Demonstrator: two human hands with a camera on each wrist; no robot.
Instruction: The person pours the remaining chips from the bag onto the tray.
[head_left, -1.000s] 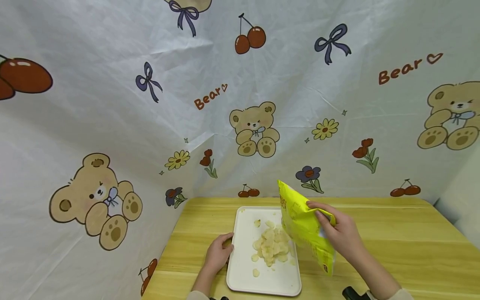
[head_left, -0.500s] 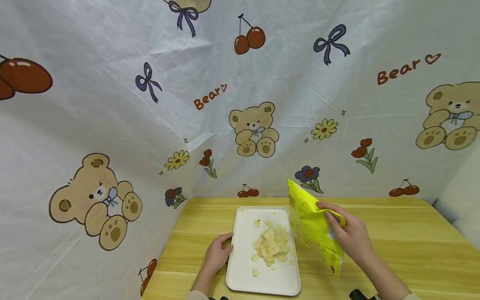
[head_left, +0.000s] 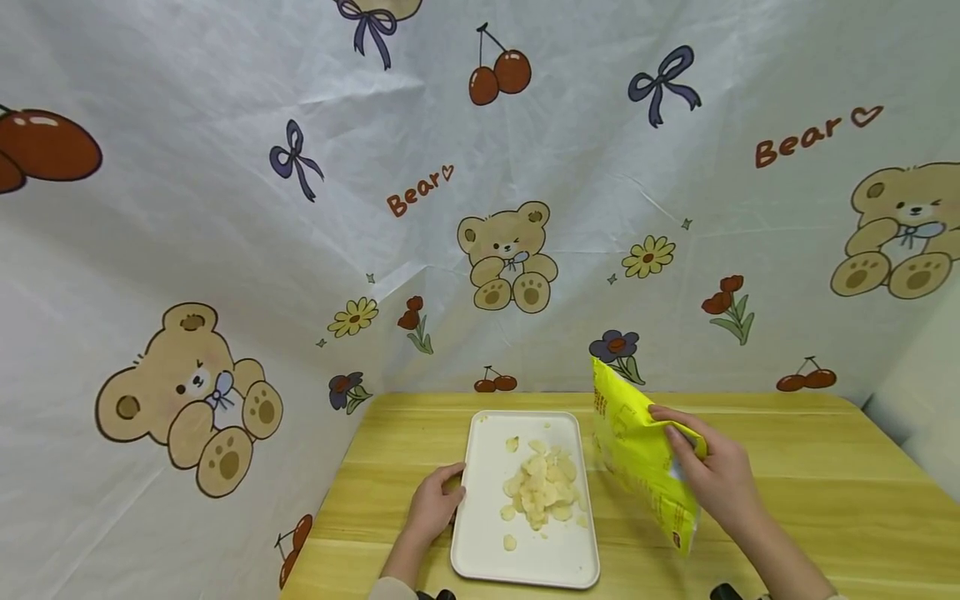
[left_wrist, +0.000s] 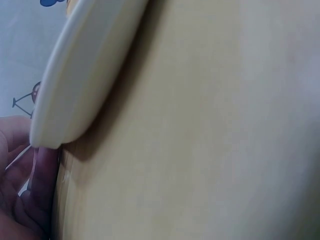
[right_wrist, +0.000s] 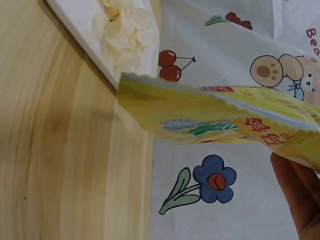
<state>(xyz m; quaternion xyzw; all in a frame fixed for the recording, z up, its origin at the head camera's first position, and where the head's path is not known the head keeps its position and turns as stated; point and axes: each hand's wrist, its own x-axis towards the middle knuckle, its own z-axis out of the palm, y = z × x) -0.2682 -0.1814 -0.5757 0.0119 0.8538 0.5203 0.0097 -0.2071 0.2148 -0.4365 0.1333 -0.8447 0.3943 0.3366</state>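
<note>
My right hand (head_left: 712, 462) pinches a yellow chip bag (head_left: 645, 458) between thumb and fingers and holds it tilted just right of the tray. In the right wrist view the bag (right_wrist: 215, 115) shows its crimped edges and printed lettering, with part of the hand (right_wrist: 297, 195) below it. Potato chips (head_left: 543, 487) lie in a loose heap on the white tray (head_left: 487, 554), a few scattered apart. On the tray's left side my left hand (head_left: 433, 504) grips the rim. The left wrist view shows curled fingers (left_wrist: 42, 180) at the tray's corner (left_wrist: 75, 95).
The tray rests on a wood-grain table (head_left: 810, 483), whose far edge meets a white hanging sheet (head_left: 570, 167) printed with bears, cherries, bows and flowers. More of this sheet hangs along the left side.
My right hand has carried the yellow chip bag to the right, from over the tray's right edge to beside it. The left hand and the chips have stayed in place.
</note>
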